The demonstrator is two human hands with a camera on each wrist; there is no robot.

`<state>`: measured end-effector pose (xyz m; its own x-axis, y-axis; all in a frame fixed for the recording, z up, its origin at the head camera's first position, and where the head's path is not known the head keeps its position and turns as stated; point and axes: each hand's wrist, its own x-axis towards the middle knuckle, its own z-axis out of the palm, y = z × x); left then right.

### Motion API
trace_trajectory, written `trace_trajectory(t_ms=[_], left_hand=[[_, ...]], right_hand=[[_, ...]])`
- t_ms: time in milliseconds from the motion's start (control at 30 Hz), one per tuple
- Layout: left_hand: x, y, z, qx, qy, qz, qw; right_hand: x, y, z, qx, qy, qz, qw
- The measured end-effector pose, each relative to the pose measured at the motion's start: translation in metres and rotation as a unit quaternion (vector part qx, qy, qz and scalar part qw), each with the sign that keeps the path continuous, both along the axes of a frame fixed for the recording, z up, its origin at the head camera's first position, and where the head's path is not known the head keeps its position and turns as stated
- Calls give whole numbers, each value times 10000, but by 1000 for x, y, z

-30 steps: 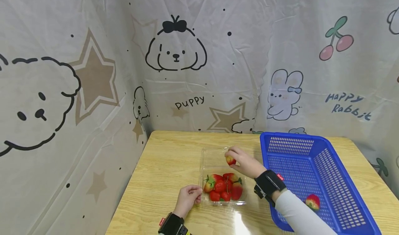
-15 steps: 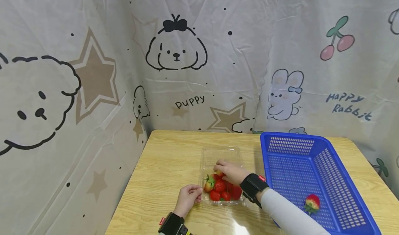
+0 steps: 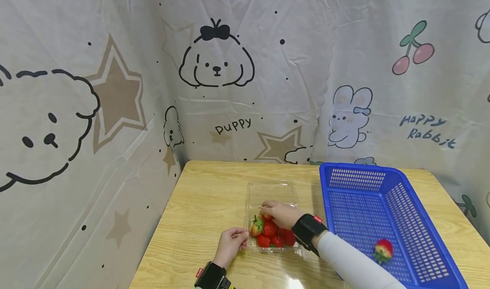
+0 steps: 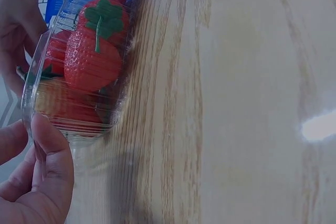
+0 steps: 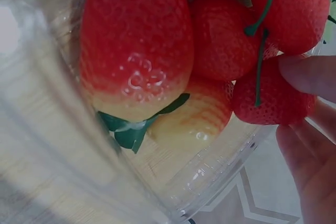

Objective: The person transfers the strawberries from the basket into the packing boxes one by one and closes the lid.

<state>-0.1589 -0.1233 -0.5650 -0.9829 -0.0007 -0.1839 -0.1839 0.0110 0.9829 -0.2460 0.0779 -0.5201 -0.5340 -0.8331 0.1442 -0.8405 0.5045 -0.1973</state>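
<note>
A clear plastic clamshell box [image 3: 272,250] holds several strawberries, some plain red [image 3: 270,228], some red and yellow [image 3: 255,228]. At its near left corner, my left hand [image 3: 231,244] pinches the rim between thumb and fingers, as the left wrist view shows. My right hand [image 3: 285,214] reaches down into the back of the box. In the right wrist view, its thumb and fingertips are on either side of a red strawberry [image 5: 270,100] with a thin green stem. A large red strawberry [image 5: 139,35] with a pale leafy end lies beside it. From above, the hand hides part of the pile.
A blue perforated basket [image 3: 417,212] stands on the wooden table [image 3: 214,195] to the right, with one strawberry [image 3: 383,250] in it. My right forearm passes over its near left edge. A patterned white curtain [image 3: 245,110] closes off the back and left.
My right hand has moved left and down into the box with the strawberry it held above the box's back part. My left hand has stayed at the rim.
</note>
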Motion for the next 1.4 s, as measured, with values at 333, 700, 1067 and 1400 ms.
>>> trace_trajectory(t_ms=[333,700,1067,1400], left_hand=[[1,1,3,-33,-46,1,10000],[1,0,2,5,-35,-6,10000],[2,0,3,-19,-91,-22,10000],[1,0,2,-15,-73,-44,10000]], right_hand=[[2,1,1,152,88,-113,9998],[4,12,58,-580,100,-130,9982],[1,73,100,-1917,1588,-1449,9576],[11,140,84,-1983,1389,-3308,9121]])
